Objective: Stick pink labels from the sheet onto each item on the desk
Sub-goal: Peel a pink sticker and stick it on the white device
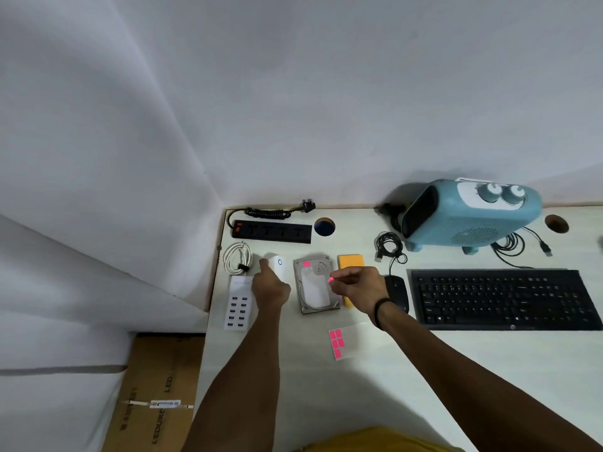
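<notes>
We're partway through the labelling run here. The hard drive (315, 283) already wears a pink label (306, 264) on its top corner, and our right hand (354, 283) hovers just over its right edge, fingertips pinched shut on a fresh pink sticker (331, 280). Our left hand (270, 285) is mostly closed around the small white device (277, 265) next to the drive, steadying it — so that looks like the next item to get tagged.

The next move calls for carrying the sticker left across the drive and pressing it onto a flat patch of the white device without letting it curl onto a finger. The label sheet (341, 342) lies near us on the table (424, 370), a few pink ones left on it.

Room-wise: the table's left edge is close, with the white USB hub (238, 303) and coiled white cable (236, 257) sitting just beside it — not much slack there. The near middle is open, and the keyboard (502, 298), mouse (396, 290) and blue heater (470, 215) are off right.
</notes>
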The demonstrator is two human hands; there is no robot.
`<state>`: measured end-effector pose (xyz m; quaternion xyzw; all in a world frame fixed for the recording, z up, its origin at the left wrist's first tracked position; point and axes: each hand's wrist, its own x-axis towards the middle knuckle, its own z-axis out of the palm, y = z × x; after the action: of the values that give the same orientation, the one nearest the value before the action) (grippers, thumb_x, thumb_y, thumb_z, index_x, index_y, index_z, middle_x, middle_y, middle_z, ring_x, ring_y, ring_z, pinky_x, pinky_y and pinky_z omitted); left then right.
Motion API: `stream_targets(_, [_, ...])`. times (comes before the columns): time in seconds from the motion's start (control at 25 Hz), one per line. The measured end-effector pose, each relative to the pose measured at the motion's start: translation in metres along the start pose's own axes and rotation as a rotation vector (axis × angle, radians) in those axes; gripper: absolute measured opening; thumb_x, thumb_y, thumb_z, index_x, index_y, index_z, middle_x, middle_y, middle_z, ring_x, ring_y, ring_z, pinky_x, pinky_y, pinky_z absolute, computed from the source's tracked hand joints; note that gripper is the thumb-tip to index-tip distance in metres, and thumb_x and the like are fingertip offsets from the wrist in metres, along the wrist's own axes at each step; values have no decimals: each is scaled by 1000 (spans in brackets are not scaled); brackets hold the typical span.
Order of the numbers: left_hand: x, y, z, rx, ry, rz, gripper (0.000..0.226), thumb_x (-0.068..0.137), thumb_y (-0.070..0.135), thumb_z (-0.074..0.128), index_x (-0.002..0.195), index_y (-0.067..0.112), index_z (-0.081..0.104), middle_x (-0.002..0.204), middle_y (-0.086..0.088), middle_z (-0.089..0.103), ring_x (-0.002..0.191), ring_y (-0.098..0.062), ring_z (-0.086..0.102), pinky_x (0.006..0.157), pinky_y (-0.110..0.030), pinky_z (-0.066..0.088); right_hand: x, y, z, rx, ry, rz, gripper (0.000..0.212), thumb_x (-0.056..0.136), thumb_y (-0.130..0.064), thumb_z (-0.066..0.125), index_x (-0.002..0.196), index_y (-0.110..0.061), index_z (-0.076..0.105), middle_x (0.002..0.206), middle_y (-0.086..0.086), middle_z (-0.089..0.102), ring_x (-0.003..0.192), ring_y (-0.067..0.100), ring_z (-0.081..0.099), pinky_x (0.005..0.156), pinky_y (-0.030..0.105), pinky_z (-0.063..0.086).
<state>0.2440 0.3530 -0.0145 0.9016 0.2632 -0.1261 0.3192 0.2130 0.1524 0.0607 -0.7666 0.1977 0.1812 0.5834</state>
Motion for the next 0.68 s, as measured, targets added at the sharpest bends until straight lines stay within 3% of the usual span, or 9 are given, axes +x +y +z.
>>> stream_targets(0.08, [-1,-2,5,16,-22,2,77,82,-5,63,148,19,32,104,-22,66,102,-39,65,86,-45,57,-3,8,-8,15,4,21,12,74,-9,82,80,-19,79,80,5,78,78,21,76,83,36,61])
stream_targets(0.2, [0,-6,10,-57,-32,-57,81,84,-3,60,153,26,28,119,-24,62,115,-41,60,94,-47,55,-4,16,-17,63,-4,55,14,73,-4,82,76,-17,79,83,8,78,78,21,73,86,39,60])
stream_targets(0.32, [-10,-9,9,-391,-32,-153,88,81,-4,65,149,38,28,135,-16,57,118,-36,58,89,-51,59,-4,15,-13,61,-38,53,14,77,-4,79,76,-18,77,85,5,76,79,19,70,82,35,60])
stream_targets(0.4, [-36,-8,4,-781,-128,-193,92,80,-10,69,146,42,31,130,-13,56,108,-30,62,76,-50,63,-5,7,-6,67,-75,41,13,82,-4,76,77,-16,74,88,2,74,81,19,67,74,31,60])
stream_targets(0.48, [-64,-7,-4,-1051,-314,-192,94,81,-16,68,145,40,30,127,-13,56,109,-34,63,74,-49,62,-7,-2,-1,86,-141,21,12,86,-2,71,80,-13,71,93,3,70,81,21,65,71,32,60])
stream_targets(0.68, [-111,-1,-21,-1105,-492,-117,86,81,-14,68,136,46,38,133,-17,54,115,-44,62,83,-60,59,-16,-18,5,65,-275,-61,21,91,8,59,85,-9,69,84,5,64,81,23,63,79,39,62])
